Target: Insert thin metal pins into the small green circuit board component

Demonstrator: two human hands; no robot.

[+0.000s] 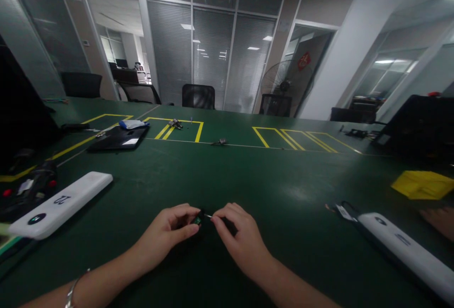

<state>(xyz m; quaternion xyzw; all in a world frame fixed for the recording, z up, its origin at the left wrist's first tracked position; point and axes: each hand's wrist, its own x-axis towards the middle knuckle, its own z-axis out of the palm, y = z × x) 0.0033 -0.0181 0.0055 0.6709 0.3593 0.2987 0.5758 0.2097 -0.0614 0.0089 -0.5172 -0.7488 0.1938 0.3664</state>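
Between thumb and fingers, my left hand (174, 226) pinches a small dark part with a green face (197, 220); it looks like a little circuit board, though its exact kind is too small to tell. My right hand (238, 231) is closed in a pinch on a thin, light-coloured pin-like piece (208, 215), whose far end meets the dark part. Both hands are just above the green table (227, 180), close together. My right fingers cover the rest of the thin piece.
White numbered devices lie left (67, 204) and right (404, 246). A black tablet-like slab (118, 138) is at the back left. Small metal parts (175, 124) and another dark part (220, 142) lie farther back. A yellow object (422, 185) and another person's hand (440, 220) are at right.
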